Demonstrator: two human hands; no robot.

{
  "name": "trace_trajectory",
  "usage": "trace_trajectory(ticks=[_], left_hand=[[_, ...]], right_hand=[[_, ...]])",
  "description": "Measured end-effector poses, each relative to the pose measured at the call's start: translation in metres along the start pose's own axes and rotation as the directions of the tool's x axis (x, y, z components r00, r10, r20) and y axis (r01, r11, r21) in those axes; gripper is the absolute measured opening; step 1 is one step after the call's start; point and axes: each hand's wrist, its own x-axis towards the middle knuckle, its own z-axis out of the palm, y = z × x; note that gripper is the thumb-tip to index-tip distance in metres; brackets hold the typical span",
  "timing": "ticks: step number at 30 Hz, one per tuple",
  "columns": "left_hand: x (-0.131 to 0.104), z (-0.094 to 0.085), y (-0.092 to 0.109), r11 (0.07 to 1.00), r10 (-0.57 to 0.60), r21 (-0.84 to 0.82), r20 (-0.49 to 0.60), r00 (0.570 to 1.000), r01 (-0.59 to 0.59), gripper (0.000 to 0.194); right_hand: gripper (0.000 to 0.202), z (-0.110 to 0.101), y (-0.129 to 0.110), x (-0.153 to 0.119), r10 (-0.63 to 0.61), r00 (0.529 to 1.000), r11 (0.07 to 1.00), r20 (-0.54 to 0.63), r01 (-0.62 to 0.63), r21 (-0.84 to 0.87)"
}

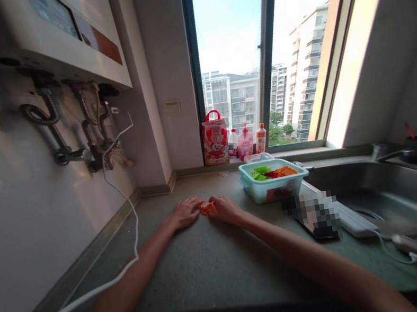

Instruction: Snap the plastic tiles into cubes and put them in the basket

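A small, bumpy orange piece point(206, 208) is between my hands, low over the grey countertop point(204, 269); its exact kind is too small to make out. My left hand point(186, 214) meets it from the left, fingers bent and fingertips on its edge. From the right, my right hand point(225, 210) pinches the piece between thumb and fingers. Right of my hands stands a pale aqua plastic tub point(257, 190) holding green, red and orange pieces, the orange ones similar in colour to the one I hold.
A blurred-out phone-like object point(319, 222) and a white power strip point(352, 219) lie between the tub and the steel sink point(400, 192). A white cable point(136, 228) crosses at left below the water heater point(70, 35). A red-handled bag point(215, 141) and bottles point(245, 141) line the windowsill.
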Motion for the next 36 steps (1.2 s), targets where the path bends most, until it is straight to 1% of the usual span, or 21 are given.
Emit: trace_trajectory(ticks=[3,5,7,10,12,14,16,17,18,21,22,24,26,28,30,32,34,36], left_hand=[[-0.007,0.008,0.024,0.995,0.093,-0.038,-0.034,0.995,-0.094,0.050],[-0.013,0.011,0.039,0.987,0.133,-0.075,-0.082,0.988,-0.139,0.045],[-0.017,0.012,0.049,0.982,0.139,-0.112,-0.107,0.984,-0.151,0.039],[-0.020,0.008,0.055,0.981,0.137,-0.125,-0.116,0.984,-0.152,0.034],[-0.020,0.005,0.056,0.982,0.146,-0.098,-0.133,0.980,-0.160,0.032],[-0.019,0.003,0.057,0.979,0.178,-0.072,-0.163,0.970,-0.192,0.039],[-0.017,0.002,0.059,0.967,0.231,-0.064,-0.189,0.954,-0.247,0.050],[-0.017,0.002,0.061,0.959,0.256,-0.068,-0.200,0.946,-0.274,0.053],[-0.016,0.002,0.062,0.951,0.279,-0.073,-0.208,0.937,-0.299,0.051],[-0.014,0.001,0.065,0.937,0.313,-0.078,-0.240,0.919,-0.340,0.032],[-0.013,0.000,0.065,0.941,0.300,-0.076,-0.266,0.916,-0.330,0.030],[-0.013,-0.001,0.064,0.959,0.228,-0.081,-0.344,0.911,-0.271,0.032],[-0.014,-0.004,0.063,0.977,0.121,-0.110,-0.422,0.899,-0.183,0.035],[-0.015,-0.008,0.060,0.976,0.033,-0.181,-0.444,0.895,-0.125,0.038],[-0.018,-0.013,0.056,0.950,-0.035,-0.297,-0.397,0.917,-0.092,0.036],[-0.022,-0.017,0.052,0.900,-0.063,-0.431,-0.291,0.955,-0.072,0.034],[-0.025,-0.019,0.050,0.848,-0.038,-0.527,-0.163,0.986,-0.055,0.038],[-0.028,-0.018,0.050,0.823,0.025,-0.565,-0.058,0.998,-0.053,0.038]], right_hand=[[0.035,-0.007,0.020,-0.031,-0.063,0.998,0.998,-0.023,0.064,0.023],[0.032,-0.010,0.032,-0.049,-0.118,0.990,0.988,-0.078,0.125,0.092],[0.037,-0.013,0.041,-0.060,-0.151,0.982,0.966,-0.115,0.171,0.194],[0.045,-0.016,0.047,-0.065,-0.177,0.977,0.940,-0.122,0.205,0.272],[0.042,-0.018,0.047,-0.064,-0.189,0.974,0.941,-0.121,0.215,0.263],[0.040,-0.018,0.047,-0.063,-0.196,0.973,0.941,-0.119,0.221,0.255],[0.042,-0.018,0.048,-0.062,-0.210,0.970,0.934,-0.124,0.236,0.266],[0.043,-0.018,0.048,-0.062,-0.223,0.966,0.928,-0.131,0.251,0.274],[0.045,-0.018,0.048,-0.062,-0.237,0.961,0.921,-0.140,0.268,0.283],[0.058,-0.018,0.049,-0.062,-0.254,0.954,0.900,-0.158,0.293,0.322],[0.063,-0.018,0.049,-0.061,-0.249,0.955,0.897,-0.160,0.290,0.333],[0.068,-0.020,0.050,-0.061,-0.243,0.955,0.894,-0.168,0.288,0.342],[0.063,-0.022,0.049,-0.062,-0.248,0.949,0.895,-0.197,0.302,0.328],[0.055,-0.026,0.049,-0.063,-0.259,0.937,0.892,-0.234,0.325,0.313],[0.047,-0.029,0.050,-0.065,-0.269,0.925,0.881,-0.267,0.348,0.321],[0.041,-0.032,0.051,-0.066,-0.264,0.919,0.866,-0.292,0.359,0.349],[0.034,-0.034,0.052,-0.067,-0.243,0.919,0.861,-0.311,0.352,0.368],[0.030,-0.036,0.052,-0.068,-0.221,0.919,0.863,-0.328,0.341,0.374]])
